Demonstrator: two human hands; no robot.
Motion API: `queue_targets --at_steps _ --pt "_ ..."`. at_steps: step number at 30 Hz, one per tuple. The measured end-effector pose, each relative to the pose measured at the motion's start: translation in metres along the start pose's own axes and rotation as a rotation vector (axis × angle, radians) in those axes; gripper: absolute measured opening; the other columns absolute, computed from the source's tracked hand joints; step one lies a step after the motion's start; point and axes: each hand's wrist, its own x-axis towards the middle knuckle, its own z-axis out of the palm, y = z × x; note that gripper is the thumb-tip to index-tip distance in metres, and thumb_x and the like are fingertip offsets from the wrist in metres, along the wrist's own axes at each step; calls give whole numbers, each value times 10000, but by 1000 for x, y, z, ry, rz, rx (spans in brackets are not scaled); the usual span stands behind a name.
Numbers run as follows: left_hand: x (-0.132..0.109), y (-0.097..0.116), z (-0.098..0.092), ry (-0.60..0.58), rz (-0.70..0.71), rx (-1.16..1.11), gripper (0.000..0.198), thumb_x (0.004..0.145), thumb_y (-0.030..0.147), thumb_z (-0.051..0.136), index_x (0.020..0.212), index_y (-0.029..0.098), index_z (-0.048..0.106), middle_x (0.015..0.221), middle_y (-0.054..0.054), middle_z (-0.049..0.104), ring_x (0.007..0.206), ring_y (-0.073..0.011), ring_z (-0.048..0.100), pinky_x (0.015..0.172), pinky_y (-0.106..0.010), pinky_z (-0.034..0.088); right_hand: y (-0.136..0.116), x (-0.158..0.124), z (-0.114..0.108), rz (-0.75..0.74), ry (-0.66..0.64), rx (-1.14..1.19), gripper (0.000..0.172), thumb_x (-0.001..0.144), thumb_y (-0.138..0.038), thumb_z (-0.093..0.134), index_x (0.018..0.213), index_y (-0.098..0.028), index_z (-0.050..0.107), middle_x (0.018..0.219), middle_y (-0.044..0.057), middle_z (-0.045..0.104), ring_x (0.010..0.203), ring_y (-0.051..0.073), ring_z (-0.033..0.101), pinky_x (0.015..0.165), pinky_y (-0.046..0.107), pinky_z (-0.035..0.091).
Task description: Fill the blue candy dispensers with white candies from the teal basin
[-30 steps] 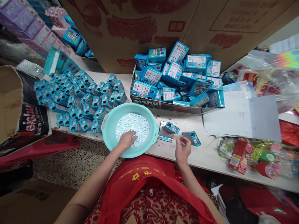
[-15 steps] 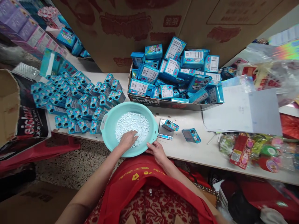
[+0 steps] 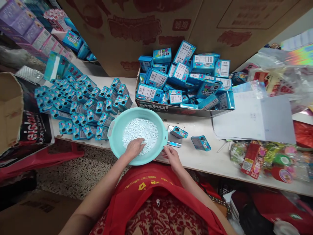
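A round teal basin holding many small white candies sits at the near table edge. My left hand rests in the candies with its fingers curled down into them. My right hand lies at the basin's right rim, fingers bent, beside a small digital scale. On the scale lies a little blue dispenser box. Another blue dispenser box lies flat on the table to the right.
Rows of small blue dispenser boxes cover the table's left. A cardboard tray heaped with blue cartons stands behind the basin. White paper sheets and bagged sweets lie right. Big cardboard boxes stand at the back.
My right hand left the spot beside the loose dispenser box and came left to the basin's right rim. My left hand stayed in the candies. The basin shifted slightly right.
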Motion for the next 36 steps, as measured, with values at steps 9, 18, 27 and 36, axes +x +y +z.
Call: queue_targets --at_steps 9,18,27,36 --pt "0 2 -5 -44 -85 115 324 878 315 480 1174 206 554 1196 -117 519 1140 -280 462 871 -356 420 -8 22 -56 -269 509 34 494 528 -587 743 701 -188 506 591 -45 524 573 118 497 582 270 422" --pt "-3 -16 1 -339 28 24 239 763 136 484 951 179 625 974 -100 634 984 -247 582 810 -312 408 -4 30 -62 -265 531 41 434 549 -523 724 733 -180 531 631 -26 547 585 124 508 587 286 441" --pt "-4 -34 -11 -249 -96 -709 176 683 308 594 789 168 586 614 18 559 599 -134 534 589 -238 393 -17 48 -78 -384 588 -134 410 589 -343 603 960 -181 537 1028 74 590 835 183 575 759 345 465" --pt "-11 -15 -27 -63 -150 -1526 250 691 382 611 757 157 524 621 22 554 412 -39 373 376 -186 178 -27 66 -66 -441 361 -323 601 606 -336 639 1169 -166 513 1165 116 571 994 228 559 866 385 444"
